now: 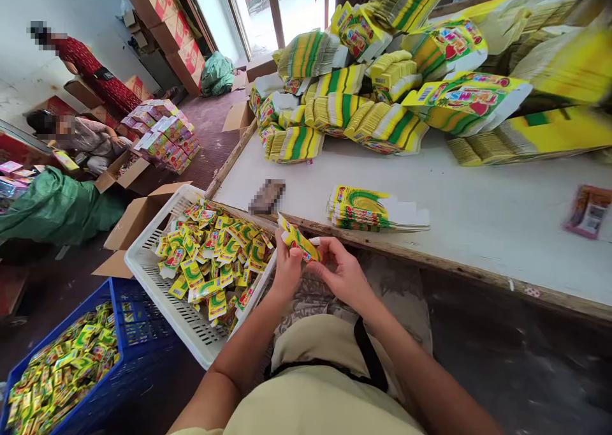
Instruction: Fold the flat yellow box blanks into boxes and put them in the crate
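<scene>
Between my two hands is a small yellow printed carton [300,242], tilted, in front of the table edge. My left hand [287,266] is closed round its left end, the thumb on its printed face. At the other end, the fingers of my right hand [340,266] pinch the carton near its flap. Just beyond my hands, a short stack of flat yellow cartons [358,208] with white flaps lies on the table. To the left of my left hand stands a white plastic basket [203,349] heaped with folded yellow cartons [217,256].
Large bundles of flat cartons [344,113] are piled along the back of the white table [459,199]. A blue crate [143,333] of yellow packs stands lower left. Two people are at the far left, near stacked boxes [167,135] and a green sack [62,208].
</scene>
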Action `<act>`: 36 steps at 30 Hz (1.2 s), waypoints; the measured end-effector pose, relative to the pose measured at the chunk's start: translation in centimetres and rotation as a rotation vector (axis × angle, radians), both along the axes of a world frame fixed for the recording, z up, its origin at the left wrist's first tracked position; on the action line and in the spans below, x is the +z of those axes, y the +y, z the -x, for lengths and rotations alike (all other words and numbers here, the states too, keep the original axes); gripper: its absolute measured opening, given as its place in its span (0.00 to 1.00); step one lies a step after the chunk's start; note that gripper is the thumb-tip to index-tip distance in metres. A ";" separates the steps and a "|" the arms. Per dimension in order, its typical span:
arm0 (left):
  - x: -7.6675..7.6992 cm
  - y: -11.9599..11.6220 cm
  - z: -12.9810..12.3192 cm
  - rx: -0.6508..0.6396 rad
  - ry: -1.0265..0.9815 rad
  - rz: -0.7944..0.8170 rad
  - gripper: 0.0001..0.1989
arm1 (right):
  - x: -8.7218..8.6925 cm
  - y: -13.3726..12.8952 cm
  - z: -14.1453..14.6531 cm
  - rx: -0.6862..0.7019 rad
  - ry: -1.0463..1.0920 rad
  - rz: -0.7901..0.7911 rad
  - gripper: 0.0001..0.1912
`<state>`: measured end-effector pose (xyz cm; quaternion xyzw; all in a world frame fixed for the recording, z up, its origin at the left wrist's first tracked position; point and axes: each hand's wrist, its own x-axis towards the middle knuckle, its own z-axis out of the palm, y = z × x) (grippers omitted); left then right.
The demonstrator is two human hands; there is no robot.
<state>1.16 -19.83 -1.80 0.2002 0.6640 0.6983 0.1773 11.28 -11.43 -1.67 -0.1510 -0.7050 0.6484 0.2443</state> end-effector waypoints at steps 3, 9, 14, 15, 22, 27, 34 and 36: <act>0.8 -0.1 0.0 0.069 0.070 -0.036 0.22 | 0.6 -0.7 -0.3 0.094 0.016 -0.085 0.09; 1.0 0.2 0.7 0.129 0.052 -0.082 0.15 | 0.4 -1.3 -0.1 0.000 -0.008 -0.243 0.04; 0.9 -1.4 2.3 -0.024 0.005 -0.031 0.22 | 1.0 2.1 -1.1 -0.133 0.057 -0.330 0.06; 1.4 -1.8 2.8 -0.128 -0.014 -0.004 0.25 | 1.2 2.9 -1.4 -0.165 0.075 -0.378 0.06; 5.4 -3.2 5.0 -0.758 0.237 0.311 0.53 | 2.0 4.1 -2.6 -0.126 0.151 -0.914 0.13; 3.9 -2.3 2.3 -0.703 0.473 0.568 0.34 | 1.5 1.7 -2.2 -0.261 0.219 -0.720 0.21; 2.2 -2.3 -0.4 -0.622 0.784 0.407 0.38 | -2.9 0.9 0.1 -0.101 -0.018 0.253 0.31; 2.1 -2.3 -0.5 -0.577 0.850 0.373 0.34 | -3.9 0.7 0.7 -0.090 -0.028 0.410 0.35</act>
